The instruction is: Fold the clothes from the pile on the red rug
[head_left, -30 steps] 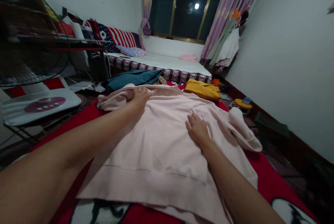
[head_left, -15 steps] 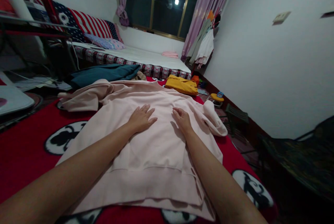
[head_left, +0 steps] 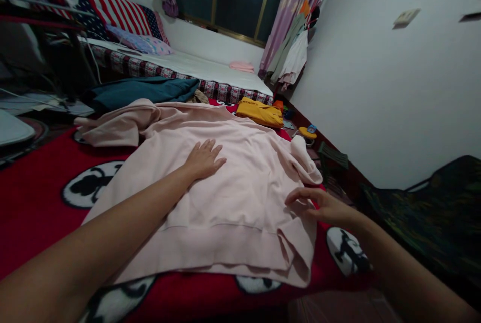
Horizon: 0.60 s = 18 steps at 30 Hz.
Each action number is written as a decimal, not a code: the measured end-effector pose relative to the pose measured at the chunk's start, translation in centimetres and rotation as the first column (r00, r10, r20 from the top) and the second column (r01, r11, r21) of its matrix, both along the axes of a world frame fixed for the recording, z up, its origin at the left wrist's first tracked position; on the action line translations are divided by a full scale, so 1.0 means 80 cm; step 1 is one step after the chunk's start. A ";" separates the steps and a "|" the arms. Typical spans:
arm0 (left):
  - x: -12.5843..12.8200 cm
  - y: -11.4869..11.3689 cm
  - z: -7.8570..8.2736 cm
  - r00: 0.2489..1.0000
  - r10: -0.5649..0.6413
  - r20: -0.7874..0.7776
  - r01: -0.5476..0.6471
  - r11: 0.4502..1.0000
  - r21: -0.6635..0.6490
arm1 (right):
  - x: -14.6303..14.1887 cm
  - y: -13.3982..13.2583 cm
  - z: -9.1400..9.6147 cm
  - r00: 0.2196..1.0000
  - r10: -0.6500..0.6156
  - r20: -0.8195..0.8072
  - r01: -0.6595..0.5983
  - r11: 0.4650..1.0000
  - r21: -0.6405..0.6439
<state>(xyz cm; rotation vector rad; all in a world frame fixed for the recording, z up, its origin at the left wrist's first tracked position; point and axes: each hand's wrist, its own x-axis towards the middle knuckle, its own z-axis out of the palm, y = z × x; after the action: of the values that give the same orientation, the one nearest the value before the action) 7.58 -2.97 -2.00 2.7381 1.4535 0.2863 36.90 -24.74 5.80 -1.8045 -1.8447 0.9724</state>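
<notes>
A pale pink sweatshirt (head_left: 225, 202) lies spread on a red blanket (head_left: 33, 197) with black-and-white cartoon patches. Its neckline points away from me and its hem toward me. My left hand (head_left: 206, 159) rests flat on the middle of the sweatshirt, fingers spread. Over the right edge of the garment is my right hand (head_left: 319, 203), its fingers curved and apart with nothing visible between them; whether the fingertips touch the cloth I cannot tell. The right lower corner of the hem is folded and wrinkled. The sleeve on the right is bunched up, and the left one is bent.
Behind the sweatshirt lie a dark teal garment (head_left: 143, 93) and a folded yellow garment (head_left: 260, 112). A bed (head_left: 195, 64) stands below the window. To the right are a small stool (head_left: 332, 156) and a camouflage folding chair (head_left: 432, 212) by the wall.
My right hand has moved from the middle of the sweatshirt out to its right edge. My left hand stays flat in place. The view has tilted slightly down.
</notes>
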 end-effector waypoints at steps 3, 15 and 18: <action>-0.002 -0.002 0.003 0.999 -0.034 -0.017 0.034 0.999 -0.021 | -0.006 -0.023 -0.006 0.989 0.139 -0.054 -0.141 0.989 -0.035; -0.136 -0.060 0.054 0.880 -0.473 0.046 0.453 0.807 -0.380 | 0.042 -0.057 -0.014 0.999 -0.004 -0.035 0.008 0.993 0.120; -0.187 -0.082 0.079 0.916 -0.387 0.111 0.392 0.795 -0.464 | 0.068 -0.074 -0.005 0.998 -0.033 -0.047 0.034 0.999 0.009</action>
<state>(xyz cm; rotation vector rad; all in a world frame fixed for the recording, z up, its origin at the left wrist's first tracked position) -7.34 -9.57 4.32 2.5171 0.7731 -0.0710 42.38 -30.69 5.38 -1.7858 -1.7825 0.9830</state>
